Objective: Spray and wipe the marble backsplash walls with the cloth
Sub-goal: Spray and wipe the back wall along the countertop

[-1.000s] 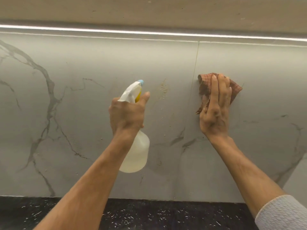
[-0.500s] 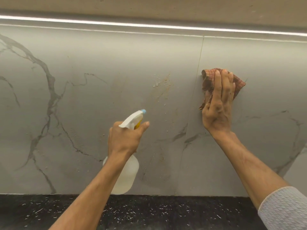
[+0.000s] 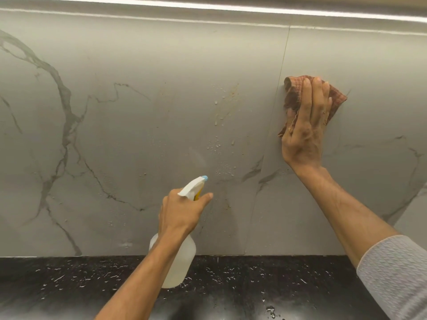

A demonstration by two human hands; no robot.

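The grey marble backsplash (image 3: 129,135) with dark veins fills the view. My left hand (image 3: 182,211) grips a clear spray bottle (image 3: 178,262) with a white trigger head and blue nozzle, aimed at the wall low in the middle. Droplets and a faint brownish stain (image 3: 227,107) mark the wall just above the nozzle. My right hand (image 3: 307,125) presses a reddish-brown cloth (image 3: 293,93) flat against the wall to the right of a vertical panel seam.
A black speckled countertop (image 3: 265,280) runs along the bottom, with a few water drops near the lower right. A light strip (image 3: 208,5) glows along the top under the cabinet. A side wall corner appears at the far right.
My left hand has lowered the spray bottle down the wall, and fresh droplets now show on the marble. The right hand stays pressed on the cloth in the same spot.
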